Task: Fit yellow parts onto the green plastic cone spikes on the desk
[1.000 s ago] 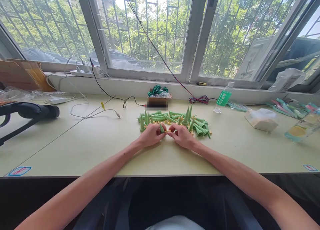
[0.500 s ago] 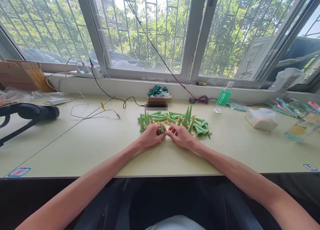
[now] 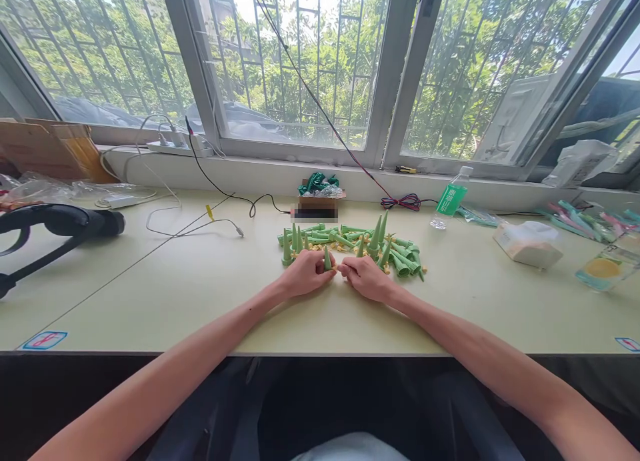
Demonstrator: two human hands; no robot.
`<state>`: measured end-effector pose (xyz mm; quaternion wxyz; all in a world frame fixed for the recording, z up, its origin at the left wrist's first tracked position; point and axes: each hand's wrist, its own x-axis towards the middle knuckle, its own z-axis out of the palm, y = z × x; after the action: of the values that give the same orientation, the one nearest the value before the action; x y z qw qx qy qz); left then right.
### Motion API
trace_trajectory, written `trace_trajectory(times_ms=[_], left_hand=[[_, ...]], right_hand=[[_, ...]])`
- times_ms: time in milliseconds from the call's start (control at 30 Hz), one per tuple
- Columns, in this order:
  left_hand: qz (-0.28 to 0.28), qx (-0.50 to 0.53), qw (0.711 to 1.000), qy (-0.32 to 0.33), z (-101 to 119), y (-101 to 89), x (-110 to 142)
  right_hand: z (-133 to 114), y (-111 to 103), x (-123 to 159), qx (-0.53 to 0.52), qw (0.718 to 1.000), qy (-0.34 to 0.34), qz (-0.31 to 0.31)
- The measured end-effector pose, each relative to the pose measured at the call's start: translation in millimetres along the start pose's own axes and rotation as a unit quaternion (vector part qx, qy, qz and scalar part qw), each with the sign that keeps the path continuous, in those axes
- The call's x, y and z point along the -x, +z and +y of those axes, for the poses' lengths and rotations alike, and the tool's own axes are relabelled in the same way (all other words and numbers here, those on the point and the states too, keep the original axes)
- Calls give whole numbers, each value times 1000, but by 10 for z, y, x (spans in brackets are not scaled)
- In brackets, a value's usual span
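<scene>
My left hand (image 3: pixel 306 274) is closed around a small green cone-shaped piece (image 3: pixel 327 259), its tip pointing up. Close beside it, my right hand (image 3: pixel 367 277) has its fingers pinched together near the base of that cone. A tiny yellow piece (image 3: pixel 335 267) shows between the two hands; which fingers grip it is too small to tell. Behind my hands lies a heap of green cone-shaped pieces (image 3: pixel 400 255), several upright and others on their sides. Small yellow pieces (image 3: pixel 345 247) are scattered among them.
An opened small box (image 3: pixel 323 202) stands at the back by the sill. To the right are a water bottle (image 3: pixel 450 197), a tissue pack (image 3: pixel 529 244) and a clear container (image 3: pixel 605 269). At left lie a black headset (image 3: pixel 60 224) and a white cable (image 3: pixel 195 231).
My right hand's fingers have curled in more tightly near the cone. My left hand still holds the cone. The whole view has shifted slightly.
</scene>
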<state>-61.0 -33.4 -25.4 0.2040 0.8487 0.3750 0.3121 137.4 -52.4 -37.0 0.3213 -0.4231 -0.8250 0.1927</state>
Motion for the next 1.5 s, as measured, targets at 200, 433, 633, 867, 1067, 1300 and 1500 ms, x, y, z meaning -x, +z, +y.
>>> trace_trajectory(times_ms=[200, 433, 633, 867, 1067, 1300, 1500], left_hand=[[10, -15, 1000, -3, 8, 4, -11], [3, -27, 1000, -11, 2, 9, -10], [-7, -10, 1000, -4, 15, -1, 2], [-4, 1, 1000, -3, 21, -1, 15], [-3, -8, 1000, -14, 1, 6, 13], [-10, 4, 1000, -7, -15, 8, 12], [-14, 6, 1000, -3, 9, -4, 23]], right_hand=[[3, 13, 5, -22, 1000, 18, 10], [-14, 14, 11, -35, 999, 13, 6], [-17, 16, 3, -12, 1000, 2, 13], [51, 49, -3, 17, 1000, -9, 7], [5, 39, 1, 0, 1000, 9, 7], [-8, 35, 1, -25, 1000, 6, 4], [14, 43, -2, -17, 1000, -7, 7]])
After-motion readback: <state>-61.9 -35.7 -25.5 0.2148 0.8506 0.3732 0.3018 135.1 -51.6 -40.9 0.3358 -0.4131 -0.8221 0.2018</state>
